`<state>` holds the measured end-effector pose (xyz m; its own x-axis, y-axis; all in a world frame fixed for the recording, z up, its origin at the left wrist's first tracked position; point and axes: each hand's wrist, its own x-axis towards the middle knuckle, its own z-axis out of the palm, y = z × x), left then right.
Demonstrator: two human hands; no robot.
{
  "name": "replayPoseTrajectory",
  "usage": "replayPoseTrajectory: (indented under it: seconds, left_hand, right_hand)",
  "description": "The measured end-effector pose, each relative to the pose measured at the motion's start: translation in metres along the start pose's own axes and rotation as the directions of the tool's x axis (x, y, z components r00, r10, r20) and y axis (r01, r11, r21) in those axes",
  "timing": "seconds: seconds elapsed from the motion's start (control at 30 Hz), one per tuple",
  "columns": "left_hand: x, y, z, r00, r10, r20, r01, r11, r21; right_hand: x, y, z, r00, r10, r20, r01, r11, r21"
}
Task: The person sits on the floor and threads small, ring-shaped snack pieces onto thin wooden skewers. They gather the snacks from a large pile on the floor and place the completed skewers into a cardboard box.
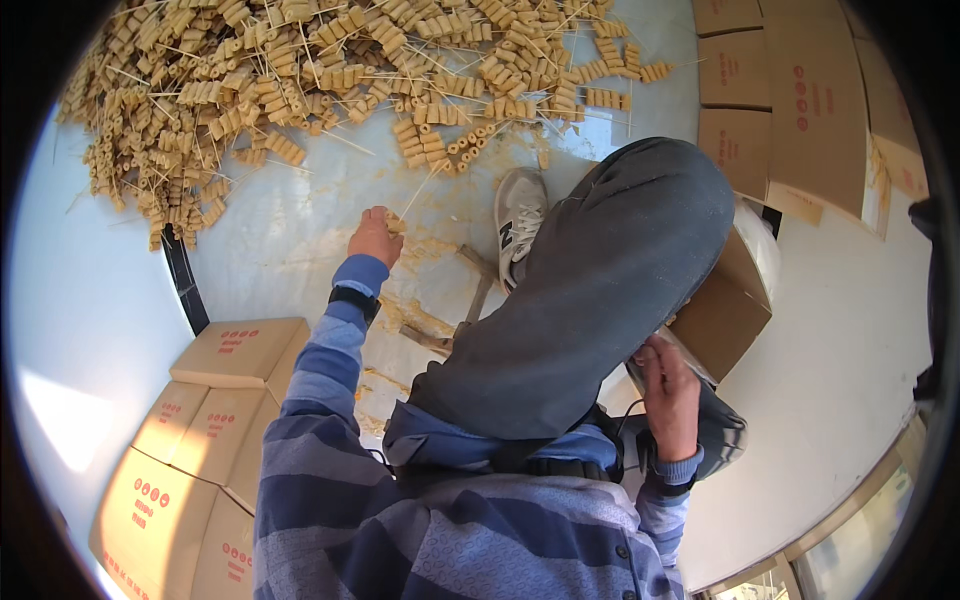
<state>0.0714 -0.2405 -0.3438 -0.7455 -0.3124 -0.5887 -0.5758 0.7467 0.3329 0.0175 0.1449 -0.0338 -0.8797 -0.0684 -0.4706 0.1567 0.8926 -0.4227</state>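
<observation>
A large heap of tan, spiral-cut food skewers (300, 75) on thin sticks covers the far left and middle of the floor sheet. My left hand (376, 238) reaches forward just short of the heap. Its fingers are closed on one skewer (396, 224), whose pale stick points away toward the heap. My right hand (670, 390) is low on the right, beside my raised knee and an open cardboard box (722, 318). Its fingers are curled together at the box's near edge; what they hold, if anything, is hidden.
Closed cardboard boxes (200, 440) stand stacked at the near left. More boxes (815, 100) stand at the far right. A wooden-legged stool (478, 295) is partly under my leg. My shoe (520, 220) rests close to the heap, among crumbs on the pale sheet (300, 215).
</observation>
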Motion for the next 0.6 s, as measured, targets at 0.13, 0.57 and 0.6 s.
replayPoseTrajectory:
  seconds: [0.13, 0.57, 0.6]
  left_hand:
    - [-0.047, 0.033, -0.092, 0.991, 0.125, 0.054, -0.115, 0.980, -0.164]
    - [-0.156, 0.153, -0.261, 0.715, 0.581, 0.389, -0.603, 0.794, -0.078]
    - [-0.158, 0.155, -0.263, 0.699, 0.629, 0.340, -0.633, 0.765, -0.116]
  right_hand:
    - [-0.018, -0.073, -0.045, 0.877, -0.230, -0.422, 0.256, 0.967, 0.005]
    - [-0.006, -0.175, -0.005, 0.647, -0.759, 0.073, 0.558, 0.406, -0.724]
    - [-0.005, -0.177, -0.003, 0.621, -0.782, 0.057, 0.575, 0.406, -0.710]
